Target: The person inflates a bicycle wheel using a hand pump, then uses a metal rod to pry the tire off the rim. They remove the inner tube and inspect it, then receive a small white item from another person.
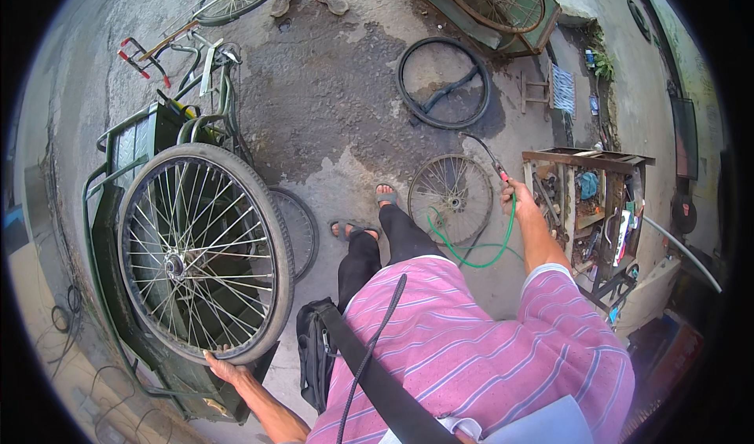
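Wheel: large silver-spoked metal wheel with grey rubber tyre (176, 266), tilted over a dark-green metal cart (184, 381); reaching the cart's near end, apparently supported there; attachment to the axle unclear.
Left hand: bare left hand (230, 372) wrapped round the tyre at its near edge, thumb outside and fingertips through by the spokes, probably for steadiness; pressure impossible to judge.
Right hand: bare right hand (513, 196) closed round a red-handled nozzle with thin, dark, curved metal stem (503, 174), held out from the body, tip aimed toward the far ground.
Hose: bright-green flexible hose (481, 266), looped slack below the right hand, likely leaving free reach.
Ground: worn grey concrete (349, 169), dark and damp-looking toward the far side; carrying a tyreless spoked wheel (453, 203) beneath the nozzle and, beyond, a round black rubber tyre (402, 78) crossed by a dark rubbery strip (452, 89).
Bench: rust-brown open-framed bench (585, 159), near edge of the right arm, cluttered with tools, presumably for easy reach; blue crumpled bundle (587, 185) near its far edge.
Yard: low stool with blue-and-white woven seat (563, 89) past the bench's far corner; another person's patterned trousers and pale shoes (334, 4) at the far side.
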A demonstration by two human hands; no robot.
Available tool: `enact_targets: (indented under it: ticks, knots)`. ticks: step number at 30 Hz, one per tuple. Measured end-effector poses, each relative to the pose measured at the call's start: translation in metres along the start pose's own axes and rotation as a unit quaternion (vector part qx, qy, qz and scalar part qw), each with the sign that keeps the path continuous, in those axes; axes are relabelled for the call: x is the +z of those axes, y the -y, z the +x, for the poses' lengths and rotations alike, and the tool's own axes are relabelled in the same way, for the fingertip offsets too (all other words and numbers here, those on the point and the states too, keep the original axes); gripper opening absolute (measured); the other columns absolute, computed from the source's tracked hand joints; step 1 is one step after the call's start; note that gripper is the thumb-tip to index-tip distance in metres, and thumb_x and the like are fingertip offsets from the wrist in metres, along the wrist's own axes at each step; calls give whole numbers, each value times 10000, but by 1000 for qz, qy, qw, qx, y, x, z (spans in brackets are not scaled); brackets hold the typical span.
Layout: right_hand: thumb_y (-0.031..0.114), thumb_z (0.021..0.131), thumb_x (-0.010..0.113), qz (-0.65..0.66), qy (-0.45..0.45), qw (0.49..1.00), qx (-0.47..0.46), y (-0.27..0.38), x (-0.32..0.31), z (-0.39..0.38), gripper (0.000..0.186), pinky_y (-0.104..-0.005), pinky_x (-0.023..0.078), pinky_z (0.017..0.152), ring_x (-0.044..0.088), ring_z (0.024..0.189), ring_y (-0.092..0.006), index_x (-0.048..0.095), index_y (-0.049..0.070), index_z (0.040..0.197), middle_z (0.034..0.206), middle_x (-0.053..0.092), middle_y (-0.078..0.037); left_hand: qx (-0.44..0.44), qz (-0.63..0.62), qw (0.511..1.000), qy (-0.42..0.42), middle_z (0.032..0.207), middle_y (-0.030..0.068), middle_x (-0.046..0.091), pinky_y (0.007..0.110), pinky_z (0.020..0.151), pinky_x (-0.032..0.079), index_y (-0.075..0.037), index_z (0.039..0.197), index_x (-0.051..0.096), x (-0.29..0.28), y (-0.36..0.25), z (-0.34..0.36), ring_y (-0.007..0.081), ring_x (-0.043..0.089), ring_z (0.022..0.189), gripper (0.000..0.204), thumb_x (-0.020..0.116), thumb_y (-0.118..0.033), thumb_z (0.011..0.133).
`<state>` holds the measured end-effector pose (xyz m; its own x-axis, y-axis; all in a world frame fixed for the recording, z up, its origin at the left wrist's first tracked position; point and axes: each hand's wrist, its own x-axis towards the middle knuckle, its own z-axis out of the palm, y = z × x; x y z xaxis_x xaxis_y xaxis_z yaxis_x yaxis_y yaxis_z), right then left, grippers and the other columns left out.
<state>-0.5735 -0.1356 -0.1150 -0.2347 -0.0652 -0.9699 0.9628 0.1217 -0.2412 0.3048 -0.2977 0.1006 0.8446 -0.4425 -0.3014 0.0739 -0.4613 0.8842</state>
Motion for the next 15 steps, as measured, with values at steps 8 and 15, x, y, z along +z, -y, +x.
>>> enact_targets:
  ticks: [8,15]
  knots:
    - [282,1106,493,-23,-78,996,-21,-35,-125,30,227,-267,309,461,342,467,-65,571,119,968,648,423,99,-35,35,998,27,1229,161,586,509,955,520,0,1464,490,-21,2,43,326,622,1072,700,623,-517,1011]
    - [249,1070,540,-45,-173,982,-66,-79,-171,28,212,-320,360,472,425,516,-119,583,138,894,685,499,31,-42,14,999,16,1310,187,605,532,1073,491,61,1396,536,35,-29,-42,374,592,1201,755,601,-574,992]
